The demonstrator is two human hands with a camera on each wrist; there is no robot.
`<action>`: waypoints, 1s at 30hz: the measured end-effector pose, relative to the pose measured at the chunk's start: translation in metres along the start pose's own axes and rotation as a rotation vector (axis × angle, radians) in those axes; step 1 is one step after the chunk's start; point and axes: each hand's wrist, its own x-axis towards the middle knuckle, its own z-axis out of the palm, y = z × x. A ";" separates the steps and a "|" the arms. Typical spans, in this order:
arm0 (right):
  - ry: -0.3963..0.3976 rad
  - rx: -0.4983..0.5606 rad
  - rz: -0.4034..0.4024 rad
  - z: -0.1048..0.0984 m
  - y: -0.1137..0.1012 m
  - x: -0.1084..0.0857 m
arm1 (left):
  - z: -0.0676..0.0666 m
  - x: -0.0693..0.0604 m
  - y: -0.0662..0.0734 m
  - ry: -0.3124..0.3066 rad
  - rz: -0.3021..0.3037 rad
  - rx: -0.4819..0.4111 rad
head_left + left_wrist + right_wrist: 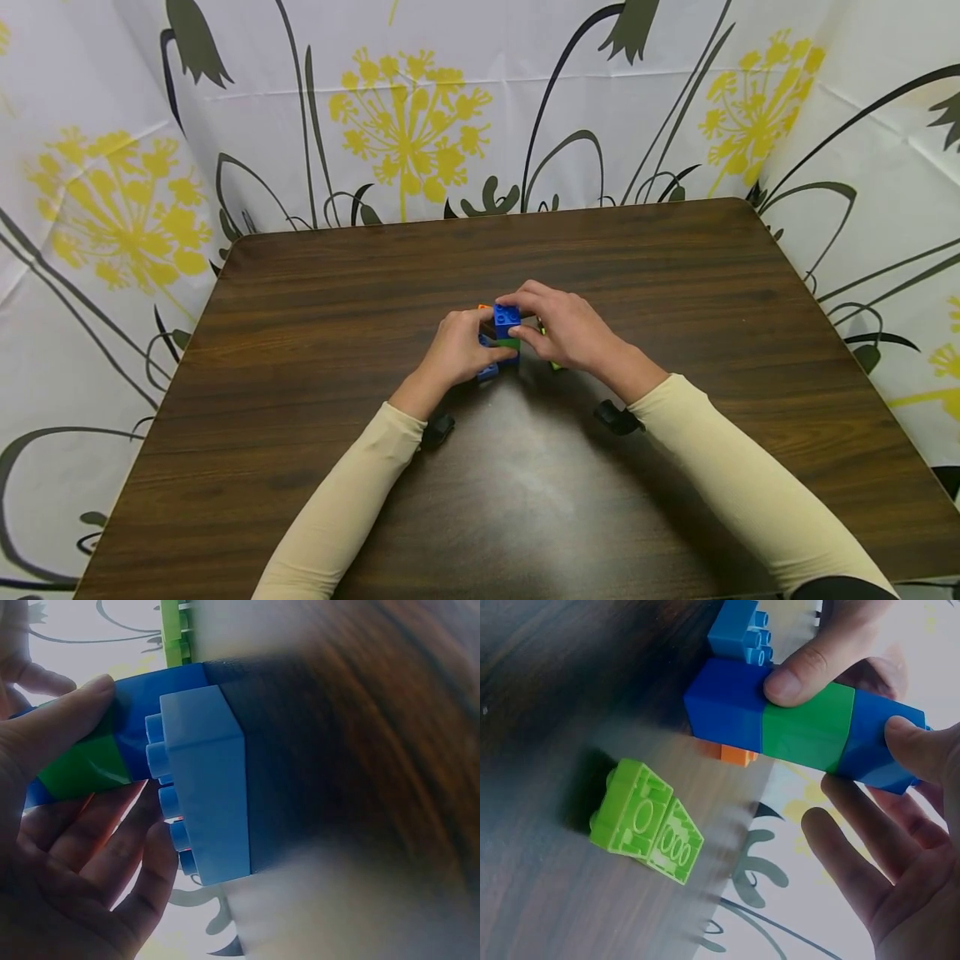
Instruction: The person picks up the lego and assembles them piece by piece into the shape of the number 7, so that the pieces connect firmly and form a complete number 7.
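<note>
A short tower of toy building bricks stands on the table, made of a lower blue brick (724,705), a green brick (802,735) and an upper blue brick (507,322). My left hand (456,348) grips the tower low, its thumb lying across the green and lower blue bricks. From the other side my right hand (572,329) pinches the upper blue brick between thumb and fingers. The upper brick sits flush against the green one. Close to the left hand's fingers lies a lighter blue brick (210,784), studs up.
Behind the tower an orange brick (736,755) shows in part. Right of it, lime green bricks (645,817) lie tipped with their hollow undersides showing. The brown wooden table (315,292) ends at a flower-patterned curtain (262,108).
</note>
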 end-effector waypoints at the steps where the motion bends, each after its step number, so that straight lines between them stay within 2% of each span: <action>1: -0.002 -0.003 0.002 0.000 0.000 0.000 | 0.000 0.000 0.000 -0.001 0.001 -0.002; 6: -0.024 0.005 0.014 -0.003 0.001 0.001 | -0.001 0.001 0.000 0.002 0.010 -0.004; 10: -0.074 0.113 0.046 -0.009 0.005 0.003 | -0.001 0.001 0.000 0.001 0.001 -0.002; 13: -0.111 0.238 0.122 -0.011 0.012 0.003 | -0.001 0.001 0.000 -0.004 -0.018 0.006; 15: -0.094 0.269 0.203 -0.010 0.019 0.003 | 0.000 0.001 0.000 -0.004 -0.030 0.009; 17: -0.060 0.208 0.297 -0.006 0.026 0.001 | 0.001 0.000 0.001 0.002 -0.041 0.017; 19: -0.048 0.089 0.401 0.000 0.034 -0.003 | 0.002 0.000 0.001 0.007 -0.051 0.028; 23: -0.122 -0.130 0.566 0.010 0.044 -0.009 | 0.003 0.000 0.002 0.004 -0.066 0.052; 26: -0.173 -0.193 0.637 0.016 0.047 -0.011 | 0.003 0.001 0.002 0.001 -0.070 0.047; 30: -0.192 -0.235 0.669 0.022 0.048 -0.012 | 0.003 0.001 0.002 0.005 -0.062 0.031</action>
